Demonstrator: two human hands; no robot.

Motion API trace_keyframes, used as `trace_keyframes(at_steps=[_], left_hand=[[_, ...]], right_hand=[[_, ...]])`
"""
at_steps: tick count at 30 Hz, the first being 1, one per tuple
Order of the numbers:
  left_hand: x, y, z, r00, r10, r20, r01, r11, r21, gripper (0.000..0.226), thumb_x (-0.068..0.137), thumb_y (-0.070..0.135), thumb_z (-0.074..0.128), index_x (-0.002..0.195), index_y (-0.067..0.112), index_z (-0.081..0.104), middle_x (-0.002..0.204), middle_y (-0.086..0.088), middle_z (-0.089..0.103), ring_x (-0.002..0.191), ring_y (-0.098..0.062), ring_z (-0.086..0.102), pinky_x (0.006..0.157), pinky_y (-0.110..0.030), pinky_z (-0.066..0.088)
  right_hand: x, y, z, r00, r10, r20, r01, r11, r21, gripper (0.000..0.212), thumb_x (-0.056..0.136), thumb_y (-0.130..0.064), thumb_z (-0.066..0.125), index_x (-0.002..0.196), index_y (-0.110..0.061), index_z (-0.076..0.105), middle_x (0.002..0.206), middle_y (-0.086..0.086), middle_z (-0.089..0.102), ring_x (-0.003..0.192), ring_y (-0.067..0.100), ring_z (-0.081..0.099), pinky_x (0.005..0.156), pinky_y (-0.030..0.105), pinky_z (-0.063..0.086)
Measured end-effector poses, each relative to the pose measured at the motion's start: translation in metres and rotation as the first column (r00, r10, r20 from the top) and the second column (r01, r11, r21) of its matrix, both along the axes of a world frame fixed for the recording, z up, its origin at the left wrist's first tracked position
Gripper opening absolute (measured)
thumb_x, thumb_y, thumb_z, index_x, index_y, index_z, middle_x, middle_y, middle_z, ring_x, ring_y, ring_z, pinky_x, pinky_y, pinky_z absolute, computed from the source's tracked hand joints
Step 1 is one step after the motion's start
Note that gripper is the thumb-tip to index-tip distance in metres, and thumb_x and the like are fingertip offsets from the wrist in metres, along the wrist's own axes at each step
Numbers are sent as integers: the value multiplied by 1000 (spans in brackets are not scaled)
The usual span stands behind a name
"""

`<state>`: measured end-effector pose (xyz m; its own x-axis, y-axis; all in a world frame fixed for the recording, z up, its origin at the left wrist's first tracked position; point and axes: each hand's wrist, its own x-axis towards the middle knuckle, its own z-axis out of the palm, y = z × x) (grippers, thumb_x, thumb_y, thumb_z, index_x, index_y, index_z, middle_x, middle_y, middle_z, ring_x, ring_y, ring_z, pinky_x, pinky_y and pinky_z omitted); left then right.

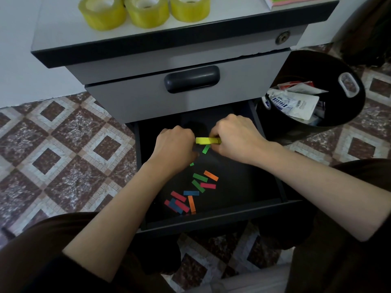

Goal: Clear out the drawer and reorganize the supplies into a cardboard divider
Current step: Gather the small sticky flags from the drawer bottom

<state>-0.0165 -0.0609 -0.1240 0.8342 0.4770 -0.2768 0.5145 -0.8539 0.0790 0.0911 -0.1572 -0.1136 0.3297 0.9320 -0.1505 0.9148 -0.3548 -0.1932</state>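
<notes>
Reaches with both hands into the open black drawer (211, 217) at centre frame. Pinches the right end of a flat yellow stack of paper flags (206, 140) with the right hand (234, 138), fingers curled over and under it, just above the drawer floor. Holds the left hand (175, 144) against the stack's left end, knuckles curled; cannot tell whether its hidden fingers grip the stack. Below the hands, on the drawer floor: loose coloured strips (191, 192), red, blue, green and orange, scattered. Upper left, on the cabinet top (63, 28): three yellowish tape rolls (146, 11). Right of frame, beside the cabinet: black bin (349, 115) holding packets.
</notes>
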Motion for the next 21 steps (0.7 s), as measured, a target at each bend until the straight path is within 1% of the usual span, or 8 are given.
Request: trace_keyframes(at_steps=[2, 5, 8, 13, 14, 16, 18, 21], left_hand=[[0, -2, 2, 1000, -21, 7, 21, 1000, 1, 23, 91, 32, 56, 102, 14, 65, 95, -1, 67, 90, -18, 61, 78, -28, 40], [1, -5, 1, 998, -63, 5, 63, 998, 19, 26, 93, 33, 53, 107, 14, 63, 100, -2, 66, 93, -19, 61, 83, -29, 42], [2, -8, 1, 996, -86, -14, 86, 994, 65, 27, 94, 34, 51, 109, 14, 62, 100, -4, 64, 93, -20, 60, 80, -28, 40], [-1, 1, 1, 999, -25, -26, 26, 999, 47, 35, 90, 41, 56, 116, 18, 62, 99, 0, 66, 94, -17, 61, 72, -27, 40], [-1, 5, 2, 1000, -9, -15, 10, 999, 35, 39, 89, 42, 57, 120, 19, 60, 103, 0, 66, 97, -17, 60, 75, -28, 43], [-2, 10, 5, 999, -7, 36, 7, 1000, -4, 51, 87, 43, 58, 133, 23, 50, 116, 0, 62, 106, -18, 58, 85, -32, 46], [-1, 11, 8, 992, -53, 116, 59, 997, -48, 55, 86, 41, 60, 136, 24, 45, 123, 0, 60, 111, -17, 56, 95, -36, 45], [1, 6, 10, 977, -118, 178, 133, 988, -74, 40, 89, 38, 58, 126, 24, 57, 111, 3, 67, 102, -14, 60, 96, -34, 43]], right_hand=[[-1, 0, 0, 1000, 1, -3, -1, 1000, 2, 19, 90, -26, 58, 102, -17, 70, 89, 2, 65, 71, 14, 50, 59, 26, 33], [-1, 0, -1, 1000, 4, -8, -3, 1000, 15, 19, 90, -26, 59, 102, -16, 70, 89, 1, 66, 71, 13, 51, 57, 24, 33], [-1, 0, -2, 1000, 3, -12, -3, 1000, 14, 19, 91, -26, 58, 103, -17, 70, 91, 1, 65, 71, 12, 48, 50, 21, 28], [1, 1, -2, 1000, -4, -14, 4, 1000, 23, 19, 90, -25, 59, 103, -16, 70, 93, 3, 66, 73, 14, 49, 58, 25, 33], [1, 1, -1, 1000, -5, -18, 6, 1000, 24, 19, 90, -24, 58, 102, -16, 70, 93, 2, 66, 73, 14, 50, 57, 24, 32], [1, 2, -2, 1000, -4, -25, 5, 1000, 27, 18, 90, -23, 58, 101, -16, 71, 92, 2, 66, 72, 14, 51, 51, 21, 28], [1, 1, -3, 999, -2, -41, 3, 1000, 28, 19, 90, -23, 58, 103, -15, 70, 92, 2, 66, 72, 13, 51, 49, 20, 27], [1, 2, -4, 996, -7, -84, 8, 1000, 20, 18, 89, -21, 60, 99, -11, 71, 84, 4, 62, 69, 15, 52, 50, 21, 32]])
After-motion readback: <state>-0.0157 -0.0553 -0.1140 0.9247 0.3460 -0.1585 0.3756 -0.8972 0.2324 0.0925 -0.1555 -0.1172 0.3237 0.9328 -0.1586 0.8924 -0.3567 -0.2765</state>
